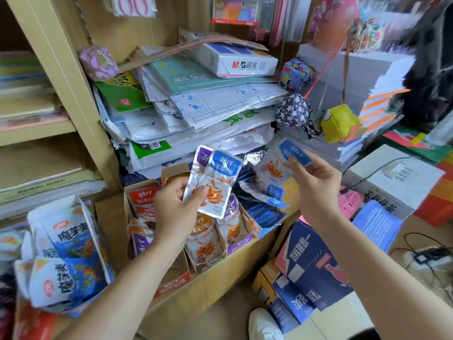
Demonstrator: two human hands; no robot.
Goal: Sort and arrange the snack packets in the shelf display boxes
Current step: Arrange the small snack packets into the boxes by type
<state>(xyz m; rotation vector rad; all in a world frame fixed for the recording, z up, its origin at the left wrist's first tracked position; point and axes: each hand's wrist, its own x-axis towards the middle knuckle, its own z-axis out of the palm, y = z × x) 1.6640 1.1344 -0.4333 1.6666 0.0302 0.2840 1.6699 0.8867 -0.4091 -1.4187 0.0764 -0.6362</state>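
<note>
My left hand (180, 207) grips two silvery snack packets above the display boxes: a blue-topped packet (219, 185) in front and a purple-topped packet (199, 165) behind it. My right hand (316, 190) pinches the top of another blue-topped packet (277, 163), held up to the right. Below, a red display box (171, 283), an orange box (208, 263) and a purple box (239, 244) hold upright packets. A blue box (263, 217) to their right holds blue packets lying loosely.
A tall heap of stationery packs (196, 101) rises behind the boxes. Blue konjac snack bags (66, 253) sit at the left. Blue cartons (308, 266) lean on the floor at the right, beside a white box (397, 182) and cables (429, 256). Fabric cubes (340, 123) hang nearby.
</note>
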